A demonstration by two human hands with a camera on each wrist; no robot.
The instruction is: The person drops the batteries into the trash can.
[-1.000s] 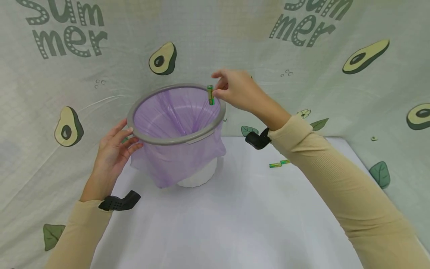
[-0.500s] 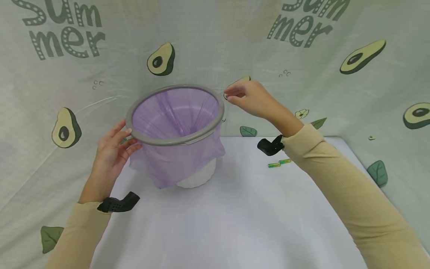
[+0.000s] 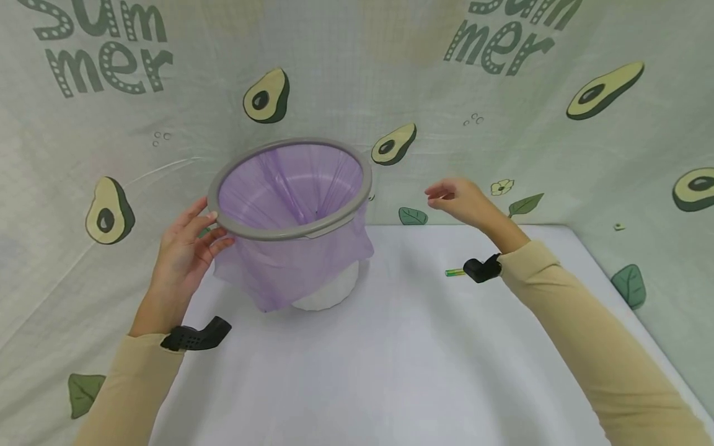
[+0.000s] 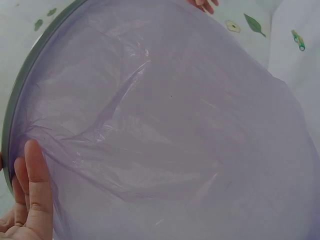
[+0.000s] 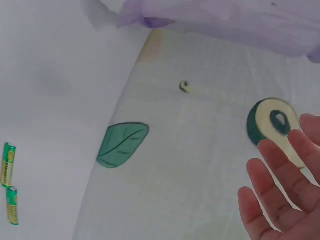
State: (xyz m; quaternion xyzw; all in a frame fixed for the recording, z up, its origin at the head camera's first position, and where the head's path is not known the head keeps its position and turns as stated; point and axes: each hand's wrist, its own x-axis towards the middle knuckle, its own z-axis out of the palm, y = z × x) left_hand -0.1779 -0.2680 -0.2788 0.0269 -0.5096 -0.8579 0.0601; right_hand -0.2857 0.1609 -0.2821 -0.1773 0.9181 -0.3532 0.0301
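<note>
A trash can [image 3: 325, 300] with a grey rim ring [image 3: 268, 234] stands on the table, lined with a translucent purple trash bag [image 3: 301, 269]. My left hand [image 3: 181, 254] holds the rim at its left side; in the left wrist view its fingers [image 4: 37, 190] lie against the bag just below the ring. Right of the can, my right hand [image 3: 460, 201] is in the air, fingers loosely bent and holding nothing. Two green-and-yellow batteries [image 5: 8, 165] lie end to end on the table in the right wrist view; in the head view the right wrist camera partly covers them.
The white table [image 3: 362, 371] ends at a back edge and a slanting right edge. A cloth backdrop [image 3: 334, 74] printed with avocados and leaves hangs behind it. Black wrist cameras [image 3: 196, 334] sit on both wrists.
One second ago the right hand held a battery over the can's right rim. The battery left the fingers, and the hand moved right and down. The left hand stayed on the rim.
</note>
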